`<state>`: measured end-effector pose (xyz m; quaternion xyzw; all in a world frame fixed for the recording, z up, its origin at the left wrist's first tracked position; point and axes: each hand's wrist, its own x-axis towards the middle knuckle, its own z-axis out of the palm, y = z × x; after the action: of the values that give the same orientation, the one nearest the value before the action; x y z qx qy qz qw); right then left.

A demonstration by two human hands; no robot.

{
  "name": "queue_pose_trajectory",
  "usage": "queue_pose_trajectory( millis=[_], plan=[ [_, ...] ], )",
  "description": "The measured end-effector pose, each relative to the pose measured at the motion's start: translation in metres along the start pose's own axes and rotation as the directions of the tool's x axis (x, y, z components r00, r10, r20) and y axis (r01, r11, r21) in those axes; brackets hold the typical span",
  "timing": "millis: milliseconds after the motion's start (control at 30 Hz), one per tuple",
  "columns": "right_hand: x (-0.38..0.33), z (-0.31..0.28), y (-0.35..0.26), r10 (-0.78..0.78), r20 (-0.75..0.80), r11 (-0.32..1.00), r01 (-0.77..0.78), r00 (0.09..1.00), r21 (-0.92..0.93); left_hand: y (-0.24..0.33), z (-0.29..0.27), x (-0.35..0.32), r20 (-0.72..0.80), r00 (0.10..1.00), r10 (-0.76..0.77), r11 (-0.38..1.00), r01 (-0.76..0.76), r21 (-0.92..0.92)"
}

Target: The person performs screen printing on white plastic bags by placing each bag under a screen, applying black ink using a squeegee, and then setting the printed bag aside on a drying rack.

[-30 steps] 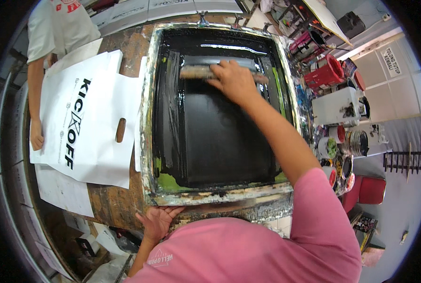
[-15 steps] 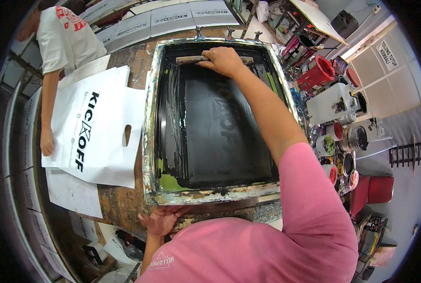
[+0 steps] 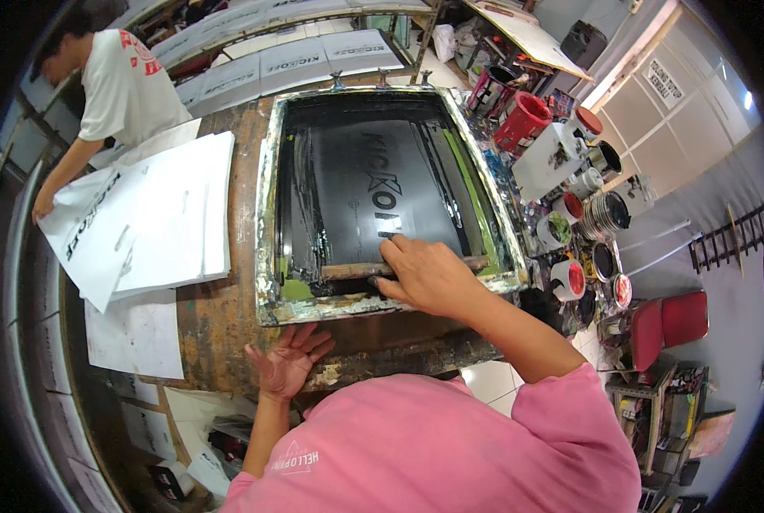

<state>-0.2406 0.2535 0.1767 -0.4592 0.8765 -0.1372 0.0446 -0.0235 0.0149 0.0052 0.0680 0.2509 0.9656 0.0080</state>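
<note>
My right hand (image 3: 425, 275) grips the wooden handle of a squeegee (image 3: 348, 271) near the close end of a screen printing frame (image 3: 264, 205). Thumb and fingers wrap round the handle from above; its blade is hidden. Black ink coats the mesh (image 3: 335, 188), and dark lettering shows through it. Green strips line the mesh edges. Just below the frame's near edge, my left hand (image 3: 288, 361) is palm up with fingers spread, holding nothing. To the left lies a stack of white printed bags (image 3: 177, 222); a co-worker's hand (image 3: 43, 205) holds the top one by its corner.
The worn wooden table (image 3: 219, 333) carries the frame, held by metal clamps (image 3: 382, 79) at its far edge. Along the right stand a red bucket (image 3: 523, 120), a white jerrycan (image 3: 543, 161) and several ink pots. A red chair (image 3: 681, 318) is farther right. Printed bags lie on racks behind.
My right hand has drawn the squeegee from the far end of the screen to the near end. The co-worker has pulled the top bag leftward off the stack. My left hand stays spread.
</note>
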Motion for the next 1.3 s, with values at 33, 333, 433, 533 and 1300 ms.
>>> queue_pose_trajectory(
  millis=[33,333,433,533,1300],
  plan=[
    [-0.005,-0.011,-0.008,-0.022,-0.077,1.000,0.021,0.997,-0.012,0.001,0.005,0.004,0.022,1.000,0.004,1.000,-0.004,-0.026],
    [0.055,-0.131,-0.026,-0.179,-0.614,0.931,-0.069,0.769,-0.358,0.085,0.137,0.116,0.122,0.955,0.271,0.930,-0.293,0.222],
    [0.071,-0.150,-0.021,-0.244,-0.659,0.922,-0.040,0.711,-0.385,0.072,0.112,0.124,0.000,0.966,0.258,0.027,-0.007,1.000],
    [0.084,-0.166,-0.028,-0.205,-0.632,0.937,-0.037,0.747,-0.348,0.035,0.068,0.108,-0.115,0.926,0.361,-0.785,0.368,0.498],
    [0.114,-0.233,-0.057,0.221,-0.389,0.970,-0.243,0.894,-0.006,-0.003,0.050,0.106,-0.355,0.884,0.305,-0.743,0.454,0.492]
  ],
)
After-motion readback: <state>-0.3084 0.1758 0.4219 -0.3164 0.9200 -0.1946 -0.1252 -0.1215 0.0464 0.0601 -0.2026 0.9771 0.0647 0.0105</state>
